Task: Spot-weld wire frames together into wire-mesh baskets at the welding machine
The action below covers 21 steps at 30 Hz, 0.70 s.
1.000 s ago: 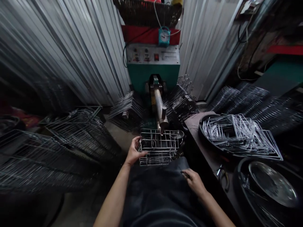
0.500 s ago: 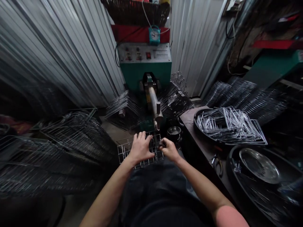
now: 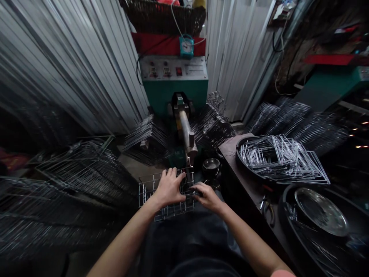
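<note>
A small wire basket [image 3: 150, 192] rests on my lap below the metal arm [image 3: 186, 136] of a green welding machine [image 3: 175, 90]. My left hand [image 3: 170, 187] lies on top of the basket with its fingers spread over the wires. My right hand [image 3: 208, 197] pinches the basket's right edge, fingers closed on the wire. The basket's far right side is hidden behind both hands.
Stacks of wire racks [image 3: 86, 169] fill the floor at the left. A dark tray of bent wire frames [image 3: 284, 157] sits on the bench at the right, with a steel dish [image 3: 321, 211] nearer me. A small metal bowl [image 3: 211, 165] stands beside the machine. Corrugated sheet walls close in behind.
My right hand came up off my lap to the basket's right edge. My left hand moved from the basket's left side onto its top, and the basket shifted left and toward me.
</note>
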Each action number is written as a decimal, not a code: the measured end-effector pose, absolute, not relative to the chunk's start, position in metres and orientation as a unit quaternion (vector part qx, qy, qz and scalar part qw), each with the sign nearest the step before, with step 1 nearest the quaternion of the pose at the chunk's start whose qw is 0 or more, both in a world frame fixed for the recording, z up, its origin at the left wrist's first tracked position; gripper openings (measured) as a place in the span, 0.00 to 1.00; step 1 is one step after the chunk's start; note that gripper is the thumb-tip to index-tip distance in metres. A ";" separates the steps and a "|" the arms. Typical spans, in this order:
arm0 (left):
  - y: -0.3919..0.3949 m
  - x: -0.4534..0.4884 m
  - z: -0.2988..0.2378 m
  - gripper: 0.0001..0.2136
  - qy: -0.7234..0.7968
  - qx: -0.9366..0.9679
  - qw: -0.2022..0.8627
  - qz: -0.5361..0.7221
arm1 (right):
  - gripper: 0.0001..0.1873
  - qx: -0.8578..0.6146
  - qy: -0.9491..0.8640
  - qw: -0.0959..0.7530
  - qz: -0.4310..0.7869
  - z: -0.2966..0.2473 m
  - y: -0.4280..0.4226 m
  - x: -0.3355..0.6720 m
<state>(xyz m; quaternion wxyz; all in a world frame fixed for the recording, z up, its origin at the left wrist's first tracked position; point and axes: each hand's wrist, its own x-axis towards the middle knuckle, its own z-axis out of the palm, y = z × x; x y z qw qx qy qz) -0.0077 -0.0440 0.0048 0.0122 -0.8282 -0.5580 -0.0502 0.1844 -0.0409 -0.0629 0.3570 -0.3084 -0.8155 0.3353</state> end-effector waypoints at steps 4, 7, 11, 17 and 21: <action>-0.040 -0.013 0.000 0.36 -0.546 -0.836 0.017 -0.057 | 0.11 -0.325 -0.818 0.370 0.296 -0.062 -0.045 0.181; -0.036 -0.015 0.000 0.36 -0.546 -0.836 0.014 -0.058 | 0.10 -0.340 -0.818 0.366 0.284 -0.060 -0.045 0.179; -0.027 -0.014 0.000 0.37 -0.554 -0.831 0.003 -0.052 | 0.07 -0.346 -0.817 0.374 0.272 -0.059 -0.034 0.177; -0.018 -0.009 0.004 0.36 -0.573 -0.818 -0.014 -0.041 | 0.07 -0.349 -0.809 0.387 0.273 -0.059 -0.022 0.177; -0.020 -0.007 0.002 0.36 -0.579 -0.814 -0.026 -0.045 | 0.07 -0.360 -0.810 0.382 0.259 -0.060 -0.026 0.179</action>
